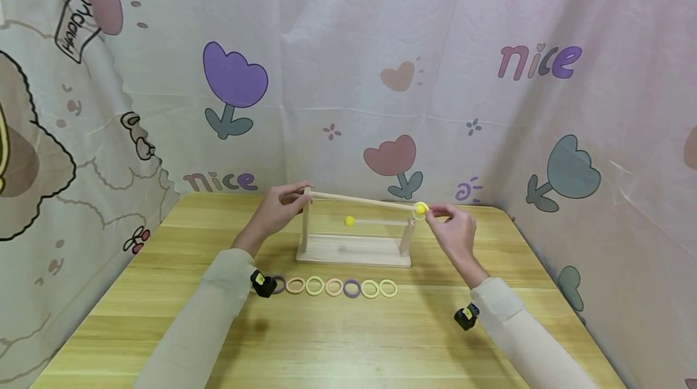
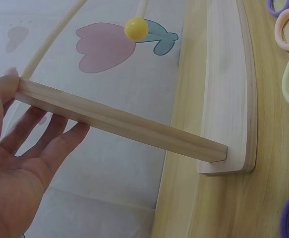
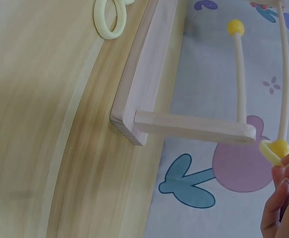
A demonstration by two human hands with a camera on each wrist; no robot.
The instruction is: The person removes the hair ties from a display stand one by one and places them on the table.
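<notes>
A wooden stand (image 1: 370,253) has a tall post (image 2: 119,119) on the left and a shorter post (image 3: 194,127) on the right. My left hand (image 1: 276,210) grips the top of the tall post between thumb and fingers. From there the upper rod (image 1: 362,200) slants down to the right, ending in a yellow ball (image 3: 281,148). My right hand (image 1: 454,232) pinches a pale yellow hair tie (image 3: 268,151), which loops about that ball end. The lower rod (image 3: 240,79) runs left from the short post to another yellow ball (image 1: 349,221).
Several hair ties in yellow (image 1: 314,286), peach (image 1: 334,287) and purple (image 1: 351,288) lie in a row before the stand on the wooden table (image 1: 337,346). A patterned cloth (image 1: 327,74) hangs behind and at both sides.
</notes>
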